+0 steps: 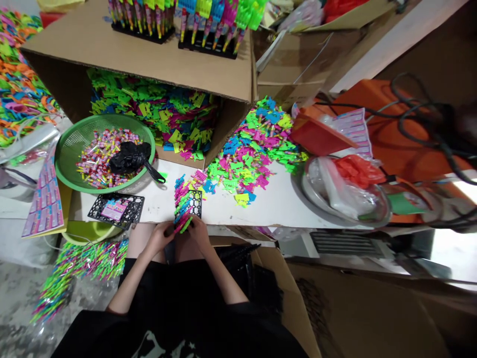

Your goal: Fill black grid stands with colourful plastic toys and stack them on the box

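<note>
Blk tee (pixel 194 308), prob. lt-grey print (pixel 149 344)

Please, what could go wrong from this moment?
The coloured row on the black grid meets the left hand and right hand at the front edge of the table; if the grip slips, pieces might fall. The loose pile lies uncontained nearby, so a bump might scatter it.

Partly unseen
Cannot tell exact grip of left hand (pixel 160 238) and right hand (pixel 198 234); see racked pieces (pixel 244 16) cut by top edge
</note>
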{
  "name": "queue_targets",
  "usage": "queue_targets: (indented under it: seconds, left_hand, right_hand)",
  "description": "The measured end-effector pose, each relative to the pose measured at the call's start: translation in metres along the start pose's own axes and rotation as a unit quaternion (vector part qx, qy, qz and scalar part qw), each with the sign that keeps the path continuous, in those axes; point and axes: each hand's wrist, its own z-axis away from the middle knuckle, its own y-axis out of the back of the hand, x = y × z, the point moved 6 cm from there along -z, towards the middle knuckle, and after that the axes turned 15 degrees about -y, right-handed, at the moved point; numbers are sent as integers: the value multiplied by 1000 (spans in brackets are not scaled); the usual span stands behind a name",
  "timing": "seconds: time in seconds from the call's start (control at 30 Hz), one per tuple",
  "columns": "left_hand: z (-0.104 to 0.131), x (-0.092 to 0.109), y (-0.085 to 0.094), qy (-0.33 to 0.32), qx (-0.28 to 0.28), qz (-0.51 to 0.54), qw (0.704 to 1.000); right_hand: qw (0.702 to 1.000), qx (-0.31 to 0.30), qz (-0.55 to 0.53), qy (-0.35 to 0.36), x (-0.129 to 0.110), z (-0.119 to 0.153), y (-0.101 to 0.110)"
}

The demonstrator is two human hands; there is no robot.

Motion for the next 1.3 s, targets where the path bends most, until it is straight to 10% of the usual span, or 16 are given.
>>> queue_targets:
  seconds: [1.3]
  left_hand:
    - [-26, -6, -4, -39, 21, -139, 989]
  right_hand:
    - [1000, 10, 26, 2, -1, 0, 1]
